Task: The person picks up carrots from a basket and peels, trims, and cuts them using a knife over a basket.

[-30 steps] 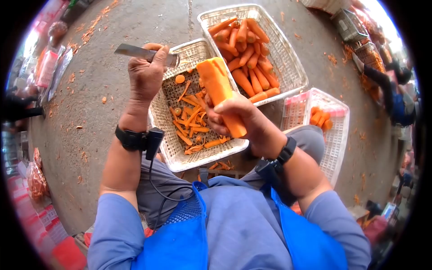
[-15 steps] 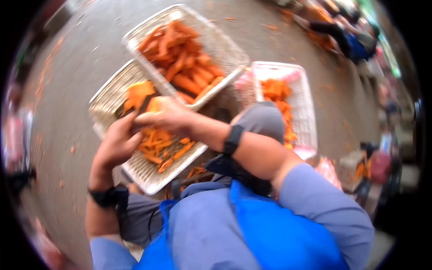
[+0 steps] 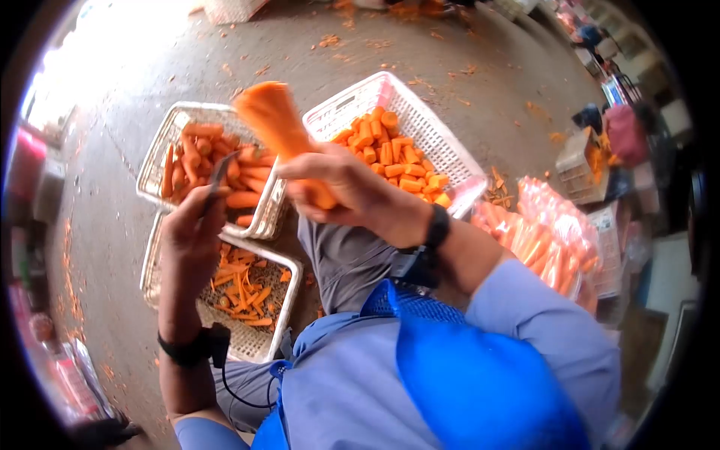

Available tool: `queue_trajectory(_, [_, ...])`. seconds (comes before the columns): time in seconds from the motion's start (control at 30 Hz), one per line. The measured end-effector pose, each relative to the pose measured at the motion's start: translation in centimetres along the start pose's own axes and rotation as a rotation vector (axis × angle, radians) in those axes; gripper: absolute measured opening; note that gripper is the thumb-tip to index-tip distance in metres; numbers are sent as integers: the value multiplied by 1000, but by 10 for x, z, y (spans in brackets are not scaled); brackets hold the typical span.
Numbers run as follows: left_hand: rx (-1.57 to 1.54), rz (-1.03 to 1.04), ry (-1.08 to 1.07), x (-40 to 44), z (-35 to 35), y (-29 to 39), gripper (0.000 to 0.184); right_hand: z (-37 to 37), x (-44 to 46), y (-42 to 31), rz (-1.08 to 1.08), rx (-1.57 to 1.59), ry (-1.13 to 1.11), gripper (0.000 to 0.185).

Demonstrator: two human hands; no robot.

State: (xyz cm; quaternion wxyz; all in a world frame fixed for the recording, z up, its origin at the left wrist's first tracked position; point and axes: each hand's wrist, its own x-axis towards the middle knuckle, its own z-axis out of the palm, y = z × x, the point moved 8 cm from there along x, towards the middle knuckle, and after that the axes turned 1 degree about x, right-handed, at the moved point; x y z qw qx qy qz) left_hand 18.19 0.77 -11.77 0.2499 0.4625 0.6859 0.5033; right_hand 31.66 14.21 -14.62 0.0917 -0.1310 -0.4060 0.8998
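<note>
My right hand (image 3: 352, 184) is closed round a thick peeled carrot (image 3: 277, 124), whose wide end points up and to the left. To its left, my left hand (image 3: 193, 221) grips a small dark-bladed knife (image 3: 220, 172), with the blade sticking up past the fingers. Knife and carrot are apart. Behind the knife stands a white basket (image 3: 150, 169) of whole carrots (image 3: 199, 150). Below it, partly hidden by my left arm, a second basket (image 3: 281, 319) holds orange peelings and scraps (image 3: 244, 289). Under the carrot's right side, a white crate (image 3: 442, 139) contains cut carrot chunks (image 3: 397, 154).
Clear plastic bags of carrots (image 3: 536, 240) lie to my right. Beyond them are a crate (image 3: 577, 169) and a dark red bundle (image 3: 624, 135). Carrot scraps (image 3: 328, 40) are scattered over the concrete floor (image 3: 292, 56).
My hands have moved apart from over the scraps basket. The right hand has gone up and right and now shows a long carrot. The camera view has turned, shifting the baskets.
</note>
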Motion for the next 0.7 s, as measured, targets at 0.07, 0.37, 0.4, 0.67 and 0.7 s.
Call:
queue_trajectory(0.07, [224, 140, -82, 29, 50, 37, 10, -47, -41, -15, -58, 40, 132, 23])
queue_trajectory(0.37, [527, 546, -364, 78, 246, 93, 3, -148, -153, -28, -212, 126, 428, 15])
queue_trajectory(0.4, [536, 575, -345, 79, 253, 96, 3, -152, -156, -30, -226, 142, 439, 13])
queue_trajectory(0.67, [573, 605, -283, 97, 288, 86, 6, -178, -156, -39, -132, 79, 305, 18])
queue_trajectory(0.7, [570, 596, -290, 100, 293, 84, 6, -180, -156, -39, -129, 83, 305, 18])
